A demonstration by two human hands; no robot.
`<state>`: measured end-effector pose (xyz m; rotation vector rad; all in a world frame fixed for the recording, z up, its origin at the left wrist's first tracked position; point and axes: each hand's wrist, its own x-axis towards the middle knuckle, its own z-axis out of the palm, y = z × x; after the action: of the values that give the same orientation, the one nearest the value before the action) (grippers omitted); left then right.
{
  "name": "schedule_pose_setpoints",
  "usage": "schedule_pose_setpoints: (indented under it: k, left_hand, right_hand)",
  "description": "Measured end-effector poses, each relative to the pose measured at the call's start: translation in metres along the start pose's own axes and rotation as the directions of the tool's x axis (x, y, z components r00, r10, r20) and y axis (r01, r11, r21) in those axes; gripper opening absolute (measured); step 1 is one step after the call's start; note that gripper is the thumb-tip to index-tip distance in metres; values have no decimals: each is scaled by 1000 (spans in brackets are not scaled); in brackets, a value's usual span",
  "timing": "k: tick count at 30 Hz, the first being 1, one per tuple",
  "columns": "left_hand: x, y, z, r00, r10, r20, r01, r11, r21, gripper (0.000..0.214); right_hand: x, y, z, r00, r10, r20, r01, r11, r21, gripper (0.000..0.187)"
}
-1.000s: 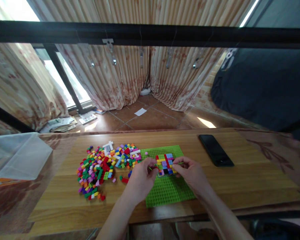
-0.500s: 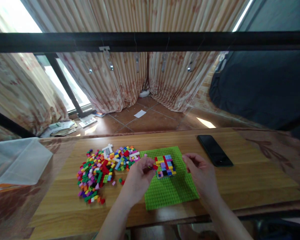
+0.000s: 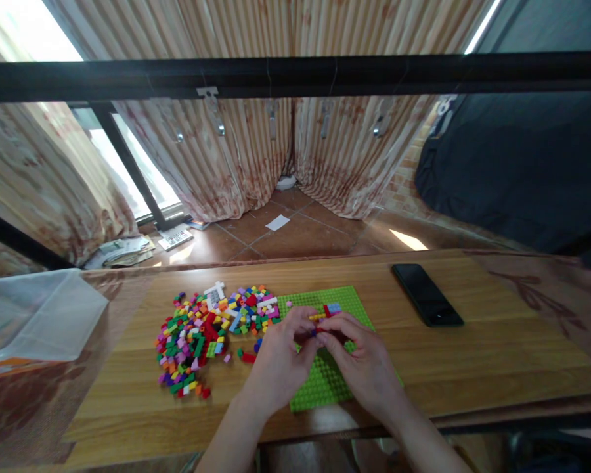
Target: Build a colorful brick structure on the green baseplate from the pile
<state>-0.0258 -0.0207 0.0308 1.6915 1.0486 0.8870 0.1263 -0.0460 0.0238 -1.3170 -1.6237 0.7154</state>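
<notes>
Over the green baseplate (image 3: 320, 393), my left hand (image 3: 283, 355) and my right hand (image 3: 367, 358) meet fingertip to fingertip. Pinched between them are small toy bricks (image 3: 315, 333), red and dark blue as far as I can make out; the fingers cover most of them. Just behind the fingertips, a multicoloured brick build (image 3: 333, 308) stands on the baseplate, largely hidden by my hands. To the left of my left hand spreads a pile of loose bricks (image 3: 180, 345) in many colours.
A black phone (image 3: 426, 294) lies to the right on the wooden table (image 3: 497, 348). A translucent plastic bin (image 3: 44, 315) stands at the left. White connected bricks (image 3: 215, 295) rest at the pile's back edge. A dark bar (image 3: 295, 77) crosses the view beyond the table.
My right hand has moved left from the baseplate's right edge to meet my left hand. My left hand has shifted slightly right with the red brick. The build is now mostly covered.
</notes>
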Motion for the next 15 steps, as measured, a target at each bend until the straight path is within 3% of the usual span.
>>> schedule_pose_setpoints:
  k: [5, 8, 12, 15]
  left_hand:
    - [0, 5, 3, 1000, -7, -18, 5, 996, -86, 16]
    - [2, 8, 8, 999, -15, -40, 9, 987, -159, 13]
    - [4, 7, 5, 995, -63, -78, 47, 980, -192, 13]
    - [3, 0, -11, 997, -79, -3, 78, 994, -75, 11]
  right_hand:
    - [-4, -3, 5, 994, 61, -92, -45, 986, 163, 13]
    - [-5, 0, 4, 976, 157, -151, -104, 944, 313, 13]
    - [2, 11, -16, 871, 373, -321, -133, 807, 575, 15]
    - [8, 20, -35, 821, 444, -361, -137, 765, 629, 19]
